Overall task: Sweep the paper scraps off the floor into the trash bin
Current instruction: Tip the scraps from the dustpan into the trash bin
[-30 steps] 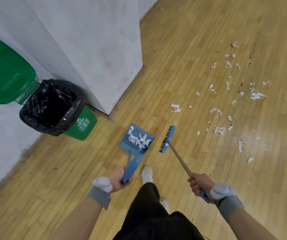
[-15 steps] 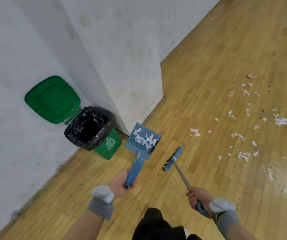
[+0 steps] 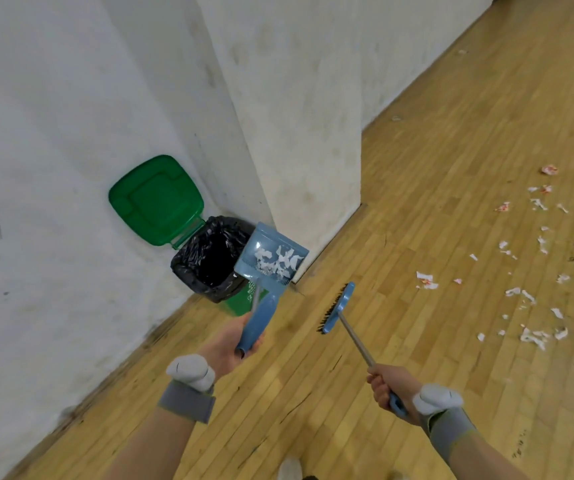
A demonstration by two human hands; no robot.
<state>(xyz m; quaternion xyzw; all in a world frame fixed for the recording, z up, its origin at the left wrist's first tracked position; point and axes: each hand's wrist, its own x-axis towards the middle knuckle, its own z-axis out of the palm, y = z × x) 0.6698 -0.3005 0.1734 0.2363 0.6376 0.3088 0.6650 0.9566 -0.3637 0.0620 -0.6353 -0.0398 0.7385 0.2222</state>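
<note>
beside the bin [image 3: 209, 265], left hand [image 3: 230, 344] grips dustpan [image 3: 268, 261]; right hand [image 3: 387, 382] grips brush [image 3: 336, 308].

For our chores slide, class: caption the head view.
Left hand holds a blue dustpan of paper scraps by the open green trash bin; right hand grips the brush.

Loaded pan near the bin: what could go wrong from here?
1. The dustpan looks level with the right rim of the trash bin, not clearly over its opening; tipping now may drop paper scraps on the floor.
2. The left hand holds only the handle's end, so the pan could wobble.
</note>
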